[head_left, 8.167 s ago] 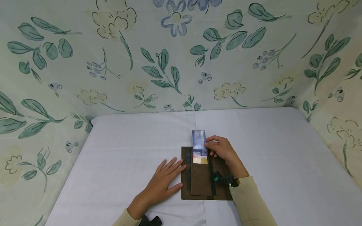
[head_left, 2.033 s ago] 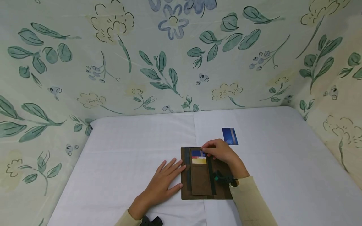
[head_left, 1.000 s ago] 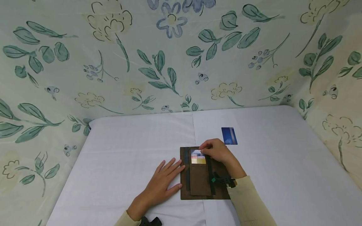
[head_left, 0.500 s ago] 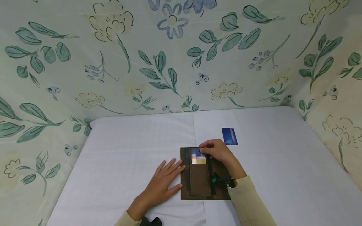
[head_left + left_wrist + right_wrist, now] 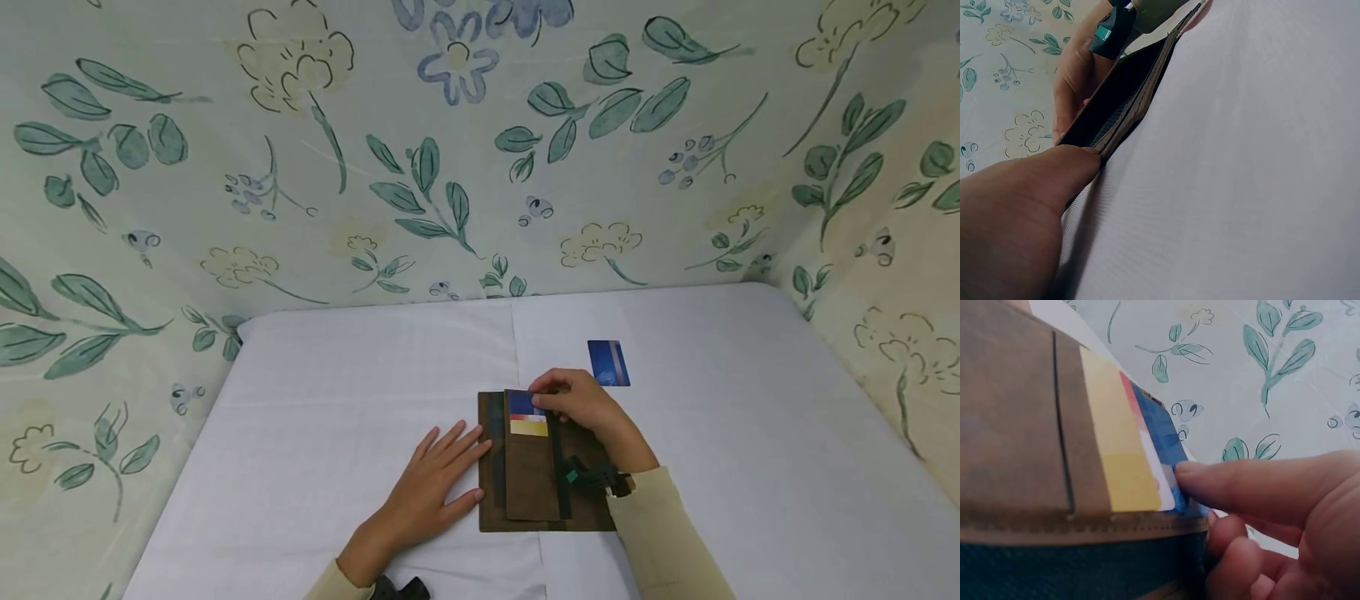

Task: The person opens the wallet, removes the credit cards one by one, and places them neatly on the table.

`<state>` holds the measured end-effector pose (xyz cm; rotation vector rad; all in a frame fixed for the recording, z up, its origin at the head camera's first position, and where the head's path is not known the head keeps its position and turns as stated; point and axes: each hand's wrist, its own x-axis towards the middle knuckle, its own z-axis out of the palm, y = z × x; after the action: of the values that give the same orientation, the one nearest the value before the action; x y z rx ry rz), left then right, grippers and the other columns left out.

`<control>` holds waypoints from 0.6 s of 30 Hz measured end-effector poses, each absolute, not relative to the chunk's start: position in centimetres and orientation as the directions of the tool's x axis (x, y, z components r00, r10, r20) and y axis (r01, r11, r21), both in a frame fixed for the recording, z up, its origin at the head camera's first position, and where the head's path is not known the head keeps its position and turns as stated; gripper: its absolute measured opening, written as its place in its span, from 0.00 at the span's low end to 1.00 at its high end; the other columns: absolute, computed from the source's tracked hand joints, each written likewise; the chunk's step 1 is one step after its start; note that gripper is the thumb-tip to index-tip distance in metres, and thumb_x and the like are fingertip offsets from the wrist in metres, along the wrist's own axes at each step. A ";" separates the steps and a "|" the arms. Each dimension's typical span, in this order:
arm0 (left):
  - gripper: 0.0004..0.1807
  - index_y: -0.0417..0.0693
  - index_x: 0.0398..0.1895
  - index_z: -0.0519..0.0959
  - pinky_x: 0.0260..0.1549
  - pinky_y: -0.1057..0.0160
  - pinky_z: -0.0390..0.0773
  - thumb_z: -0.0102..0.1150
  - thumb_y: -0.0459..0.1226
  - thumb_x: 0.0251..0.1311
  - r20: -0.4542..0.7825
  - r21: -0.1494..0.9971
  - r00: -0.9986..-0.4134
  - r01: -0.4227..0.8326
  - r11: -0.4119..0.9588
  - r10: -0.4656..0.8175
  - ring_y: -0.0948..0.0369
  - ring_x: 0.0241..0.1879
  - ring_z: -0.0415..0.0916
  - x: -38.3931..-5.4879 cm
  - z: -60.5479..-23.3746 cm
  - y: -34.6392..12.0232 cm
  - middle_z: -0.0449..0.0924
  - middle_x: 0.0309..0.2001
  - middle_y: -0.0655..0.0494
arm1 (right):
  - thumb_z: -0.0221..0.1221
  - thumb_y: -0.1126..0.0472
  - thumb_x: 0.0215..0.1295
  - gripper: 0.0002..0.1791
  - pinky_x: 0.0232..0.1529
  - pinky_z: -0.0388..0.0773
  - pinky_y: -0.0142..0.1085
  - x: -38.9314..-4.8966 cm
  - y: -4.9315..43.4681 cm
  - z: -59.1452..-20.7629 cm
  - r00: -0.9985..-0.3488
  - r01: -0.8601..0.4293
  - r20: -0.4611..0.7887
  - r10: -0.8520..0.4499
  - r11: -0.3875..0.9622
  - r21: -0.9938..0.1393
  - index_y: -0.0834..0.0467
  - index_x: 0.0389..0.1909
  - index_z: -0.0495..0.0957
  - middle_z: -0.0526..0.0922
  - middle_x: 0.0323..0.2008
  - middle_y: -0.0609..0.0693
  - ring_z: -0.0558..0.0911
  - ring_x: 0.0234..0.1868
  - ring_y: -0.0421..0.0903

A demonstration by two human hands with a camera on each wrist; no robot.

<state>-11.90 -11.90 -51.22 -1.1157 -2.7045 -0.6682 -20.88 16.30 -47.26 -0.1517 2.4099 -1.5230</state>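
A brown bifold wallet (image 5: 531, 479) lies spread on the white cloth, its card panel facing up. In the panel's slots sit a yellow, red and white card (image 5: 1124, 444) and, behind it, a blue card (image 5: 1163, 431) with a grey stripe. My right hand (image 5: 588, 404) has its thumb on the blue card's face near the corner, with the other fingers curled behind the panel's top edge. My left hand (image 5: 427, 492) lies flat with spread, straight fingers, fingertips and thumb on the wallet's left edge. In the left wrist view, the left thumb touches the wallet's border.
Another blue card (image 5: 609, 363) with a grey stripe lies on the cloth beyond my right hand. White cloth (image 5: 360, 367) covers the table. A floral fabric backdrop (image 5: 450, 167) rises behind and at both sides.
Since the oldest frame, a blue card that stuck up from the wallet has left it, and one lies on the cloth. Lately the card panel tilts slightly under my right hand; my left hand stays.
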 end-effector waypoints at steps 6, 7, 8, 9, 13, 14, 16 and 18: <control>0.34 0.56 0.73 0.62 0.67 0.40 0.48 0.54 0.53 0.66 0.296 0.341 -0.715 0.698 0.629 0.633 0.52 0.73 0.49 -11.9 -51.1 -12.0 0.56 0.74 0.57 | 0.65 0.60 0.61 0.10 0.23 0.73 0.34 -21.3 16.5 -47.6 -0.961 0.068 -0.171 -0.217 0.415 -0.907 0.59 0.41 0.84 0.79 0.28 0.51 0.73 0.25 0.45; 0.34 0.55 0.73 0.62 0.67 0.40 0.48 0.54 0.53 0.66 0.299 0.339 -0.715 0.699 0.630 0.632 0.52 0.73 0.50 -11.9 -51.0 -12.0 0.56 0.74 0.57 | 0.65 0.60 0.61 0.10 0.22 0.72 0.34 -21.3 16.4 -47.6 -0.963 0.073 -0.170 -0.208 0.404 -0.912 0.60 0.41 0.84 0.79 0.27 0.51 0.72 0.23 0.45; 0.34 0.55 0.73 0.62 0.67 0.40 0.48 0.54 0.53 0.65 0.301 0.339 -0.714 0.700 0.629 0.632 0.52 0.73 0.50 -11.9 -51.0 -12.0 0.56 0.74 0.57 | 0.65 0.60 0.61 0.10 0.21 0.71 0.33 -21.4 16.4 -47.5 -0.965 0.079 -0.169 -0.199 0.394 -0.916 0.60 0.41 0.84 0.79 0.26 0.51 0.71 0.22 0.45; 0.34 0.55 0.73 0.62 0.67 0.40 0.48 0.54 0.53 0.66 0.299 0.339 -0.715 0.699 0.630 0.632 0.52 0.73 0.50 -11.9 -50.9 -11.9 0.56 0.74 0.57 | 0.65 0.60 0.61 0.10 0.20 0.71 0.33 -21.4 16.4 -47.4 -0.966 0.092 -0.176 -0.189 0.384 -0.919 0.60 0.40 0.84 0.78 0.24 0.50 0.71 0.21 0.44; 0.34 0.54 0.73 0.62 0.67 0.40 0.48 0.54 0.52 0.66 0.304 0.338 -0.712 0.702 0.627 0.634 0.52 0.73 0.50 -11.9 -50.9 -11.9 0.57 0.74 0.56 | 0.66 0.58 0.60 0.12 0.20 0.71 0.33 -21.4 16.3 -47.5 -0.963 0.122 -0.201 -0.183 0.369 -0.921 0.60 0.42 0.84 0.78 0.23 0.50 0.71 0.20 0.44; 0.34 0.54 0.73 0.62 0.67 0.40 0.48 0.54 0.52 0.66 0.304 0.337 -0.710 0.703 0.626 0.635 0.52 0.73 0.50 -11.8 -50.9 -11.9 0.57 0.74 0.56 | 0.66 0.57 0.60 0.13 0.21 0.72 0.33 -21.4 16.4 -47.5 -0.960 0.126 -0.207 -0.186 0.373 -0.919 0.60 0.43 0.84 0.78 0.24 0.50 0.72 0.21 0.44; 0.34 0.55 0.73 0.62 0.67 0.39 0.49 0.54 0.52 0.66 0.307 0.329 -0.707 0.707 0.626 0.637 0.51 0.73 0.50 -11.9 -51.0 -11.9 0.57 0.74 0.56 | 0.66 0.56 0.59 0.15 0.24 0.75 0.34 -21.3 16.5 -47.6 -0.954 0.129 -0.218 -0.204 0.378 -0.917 0.59 0.44 0.84 0.79 0.26 0.50 0.74 0.24 0.45; 0.34 0.55 0.73 0.61 0.67 0.40 0.49 0.54 0.52 0.66 0.307 0.324 -0.705 0.709 0.626 0.639 0.52 0.73 0.50 -11.9 -51.1 -11.9 0.56 0.74 0.56 | 0.66 0.56 0.59 0.15 0.26 0.76 0.35 -21.3 16.7 -47.8 -0.948 0.127 -0.223 -0.225 0.378 -0.917 0.59 0.46 0.83 0.79 0.29 0.51 0.75 0.26 0.46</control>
<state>-11.87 -11.94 -51.11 -1.1219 -2.6841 -0.6402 -21.27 16.67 -47.78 -0.0861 2.3313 -1.5931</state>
